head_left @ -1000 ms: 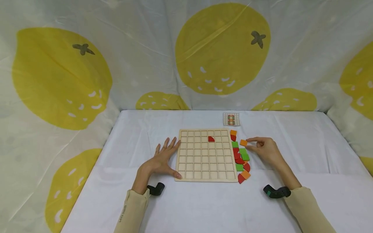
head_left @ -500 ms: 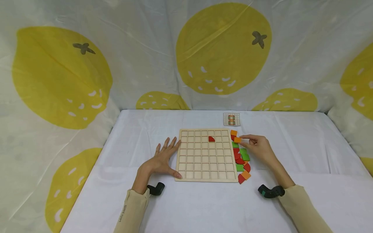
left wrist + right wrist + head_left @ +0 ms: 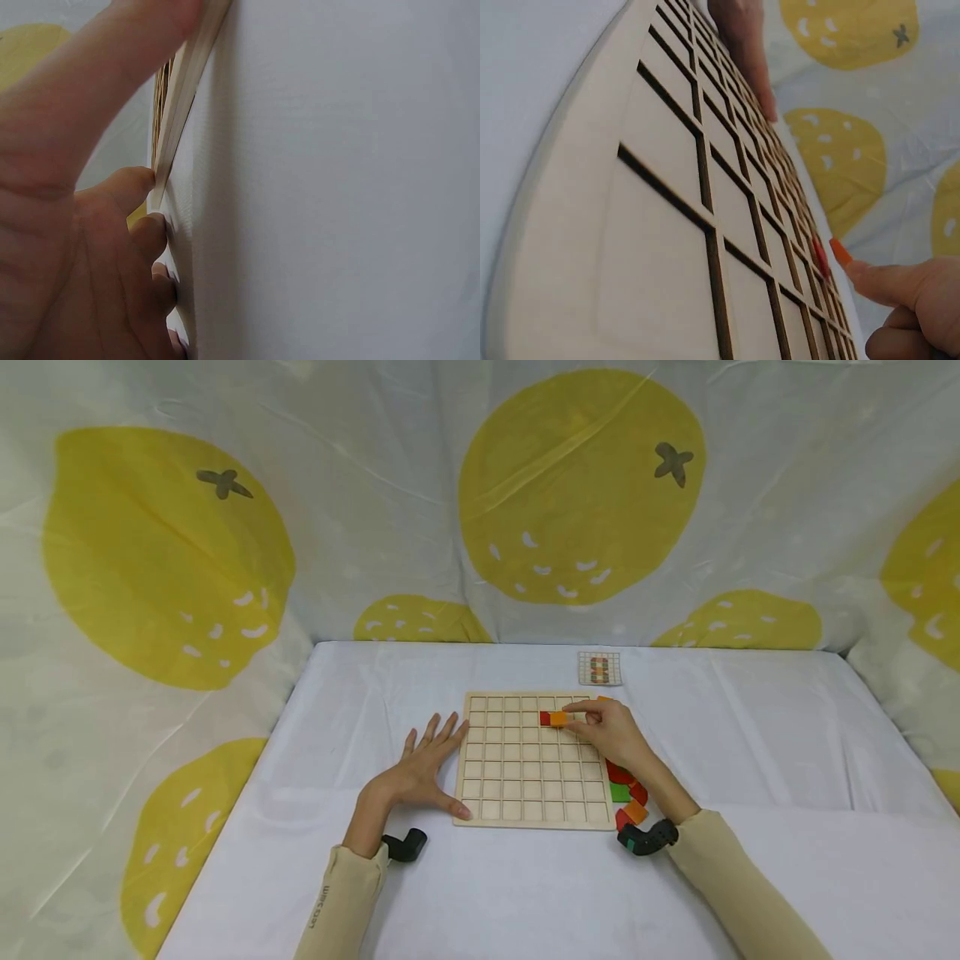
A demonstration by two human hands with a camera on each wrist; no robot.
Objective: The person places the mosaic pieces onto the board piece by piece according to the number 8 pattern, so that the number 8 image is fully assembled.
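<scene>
A wooden grid board (image 3: 512, 764) lies on the white-covered table. My left hand (image 3: 420, 777) is spread, its thumb and index finger touching the board's left edge. Over the upper part of the board, my right hand (image 3: 613, 733) pinches an orange square tile (image 3: 558, 719) between thumb and index finger. In the right wrist view the orange tile (image 3: 841, 253) is held tilted above the grid. Just left of it a red quarter-circle tile (image 3: 544, 718) sits in a cell, partly covered by the orange tile in the head view.
Right of the board lie loose tiles, among them a green square (image 3: 620, 792), an orange square (image 3: 636, 812) and red pieces (image 3: 618, 773). My right hand and forearm hide several. A small pattern card (image 3: 599, 668) lies behind the board.
My right hand has moved left from the loose tiles to over the board, carrying the orange tile to beside the red piece. My left hand has stayed at the board's edge.
</scene>
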